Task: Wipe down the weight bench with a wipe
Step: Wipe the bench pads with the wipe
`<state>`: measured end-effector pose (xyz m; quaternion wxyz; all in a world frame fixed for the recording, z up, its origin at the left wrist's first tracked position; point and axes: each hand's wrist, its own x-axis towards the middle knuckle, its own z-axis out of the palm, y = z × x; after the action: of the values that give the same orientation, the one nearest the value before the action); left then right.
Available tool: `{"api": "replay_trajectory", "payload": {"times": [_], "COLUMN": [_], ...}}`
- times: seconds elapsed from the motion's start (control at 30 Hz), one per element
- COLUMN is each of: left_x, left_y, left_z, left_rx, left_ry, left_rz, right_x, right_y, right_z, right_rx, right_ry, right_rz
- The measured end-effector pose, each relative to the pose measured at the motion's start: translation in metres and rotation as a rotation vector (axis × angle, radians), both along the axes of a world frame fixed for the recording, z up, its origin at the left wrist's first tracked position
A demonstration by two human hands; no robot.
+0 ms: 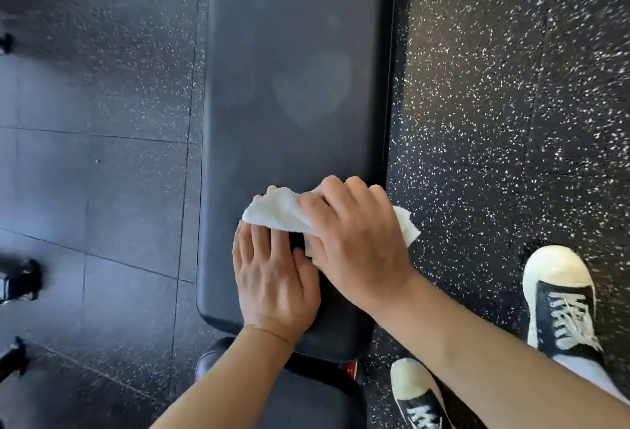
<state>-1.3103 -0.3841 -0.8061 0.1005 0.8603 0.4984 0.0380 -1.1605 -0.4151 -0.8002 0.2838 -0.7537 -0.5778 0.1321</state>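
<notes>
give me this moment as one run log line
stage: wiping near end of bench pad | right hand: grips wipe | left hand: flat on pad, fingertips under wipe's edge | far pad: not yet reached

White wipe (279, 212), black bench (296, 70), white-speckled black floor (494, 121)

Black rubber floor (494, 128) flecked with white lies on the right, its tile seams faint. On the left the floor reads as smoother dark tiles (95, 190) with thin seams and sparser flecks, washed by pale light near the top edge. Two black sneakers with white toe caps and white laces stand at lower right: one (562, 302) farther right, the other (417, 398) lower and partly cut off. Dark blurred objects (20, 280) sit at the left edge; what they are cannot be told.
</notes>
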Motion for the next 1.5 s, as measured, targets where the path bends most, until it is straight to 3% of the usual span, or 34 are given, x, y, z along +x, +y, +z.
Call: {"api": "replay_trajectory", "payload": {"times": [0.3,0.47,0.6,0.8,0.97,1.03,1.17,1.23,1.3,1.5], "left_x": [0.001,0.0,-0.002,-0.003,-0.004,-0.004,-0.006,-0.006,-0.007,-0.006], "left_y": [0.003,0.002,0.002,0.003,0.002,0.002,0.003,0.003,0.003,0.005], "left_z": [0.006,0.007,0.003,0.004,0.008,0.008,0.007,0.006,0.006,0.008], "left_rx": [-0.004,0.005,0.015,-0.033,-0.069,-0.084,-0.098,-0.104,-0.112,-0.122], "left_ry": [-0.005,-0.014,-0.013,0.05,0.054,0.028,-0.001,-0.012,-0.012,0.006], "left_rz": [-0.044,-0.037,-0.042,-0.043,-0.045,-0.05,-0.06,-0.069,-0.076,-0.085], "right_x": [0.11,0.139,0.109,0.059,0.099,0.115,0.103,0.074,0.041,-0.042], "right_y": [0.177,0.272,0.232,0.108,0.158,0.205,0.282,0.287,0.275,0.226], "right_z": [0.006,0.013,0.014,0.019,0.021,0.022,0.017,0.018,0.021,0.022], "right_rx": [-0.027,-0.122,-0.086,-0.054,0.045,0.021,-0.109,-0.127,-0.108,-0.06], "right_ry": [-0.369,-0.384,-0.363,-0.307,-0.425,-0.442,-0.418,-0.426,-0.402,-0.422], "right_rz": [0.29,0.269,0.281,0.744,1.085,0.952,0.367,0.206,0.239,0.739]}}
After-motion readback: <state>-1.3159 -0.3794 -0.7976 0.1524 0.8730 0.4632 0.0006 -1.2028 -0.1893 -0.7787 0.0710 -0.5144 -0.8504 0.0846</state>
